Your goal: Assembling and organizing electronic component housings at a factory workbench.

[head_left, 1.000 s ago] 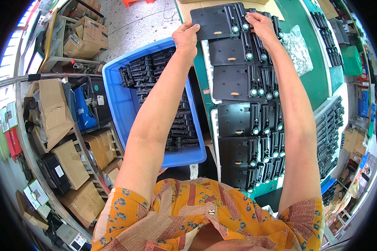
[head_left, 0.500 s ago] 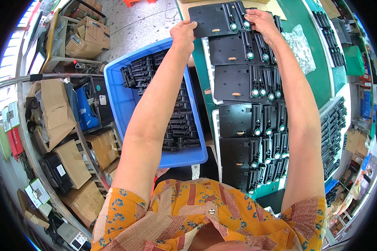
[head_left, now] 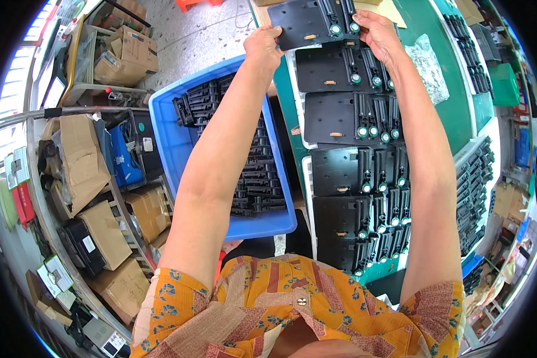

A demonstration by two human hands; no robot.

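At the far end of the table, a flat black plastic panel (head_left: 301, 25) with small holes and an orange-brown connector is held between my hands. My left hand (head_left: 262, 45) grips its left edge, thumb on top. My right hand (head_left: 377, 34) is closed at its right side, by black rod-like parts (head_left: 328, 15) with round silvery-white ends; its fingertips are partly hidden. Similar black panels (head_left: 325, 71) with rod-like parts lie in a column from beneath the held one toward me. They rest on white trays (head_left: 307, 179).
A blue bin (head_left: 221, 228) of black plastic parts stands left of the green table (head_left: 417, 21). A clear bag (head_left: 428, 68) lies right of the panels, with more black parts (head_left: 474, 191) on the far right. Cardboard boxes (head_left: 104, 232) fill the left shelving.
The held panel has shifted slightly away from me and tilted, its rod-like parts moving up and right. My right hand has moved with it; the left hand keeps its hold on the edge.
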